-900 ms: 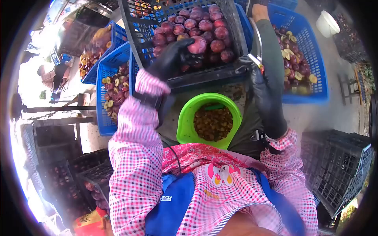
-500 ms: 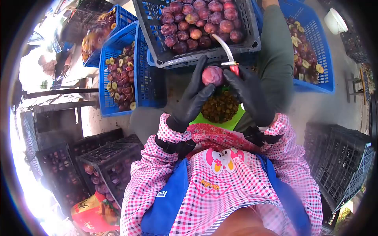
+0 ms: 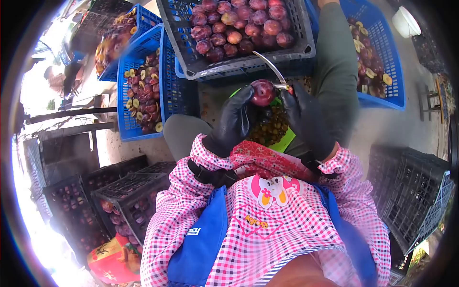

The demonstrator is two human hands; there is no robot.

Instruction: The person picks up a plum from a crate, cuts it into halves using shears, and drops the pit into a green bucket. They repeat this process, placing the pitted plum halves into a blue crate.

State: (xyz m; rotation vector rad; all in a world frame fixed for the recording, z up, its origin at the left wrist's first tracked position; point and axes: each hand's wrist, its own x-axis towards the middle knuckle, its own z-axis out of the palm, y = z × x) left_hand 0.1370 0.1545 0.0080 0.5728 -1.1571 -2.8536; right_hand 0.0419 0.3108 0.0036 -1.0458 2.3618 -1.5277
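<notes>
My left hand [image 3: 234, 115], in a black glove, grips a dark red plum [image 3: 263, 93] between thumb and fingers. In my right hand [image 3: 306, 115], also gloved, is a knife [image 3: 270, 66] with a curved blade and a red handle; the blade points up and away, just right of the plum. Below both hands a bright green container [image 3: 285, 142] holds a heap of small brown-yellow pieces [image 3: 268, 131], probably pits. Directly ahead, a black crate [image 3: 191, 71] full of whole plums [image 3: 241, 26] rests on a blue crate.
Blue crates [image 3: 125, 115] of halved plums stand to the left, and another blue crate [image 3: 393, 71] is on the right. Black crates [image 3: 129, 184] with plums stand at lower left; more black crates [image 3: 411, 191] are stacked at right. A white bucket [image 3: 406, 24] is at upper right.
My left hand has drawn in lower and turned the plum, showing a darker side. The knife in my right hand has shifted slightly left and down, closer to the plum.
</notes>
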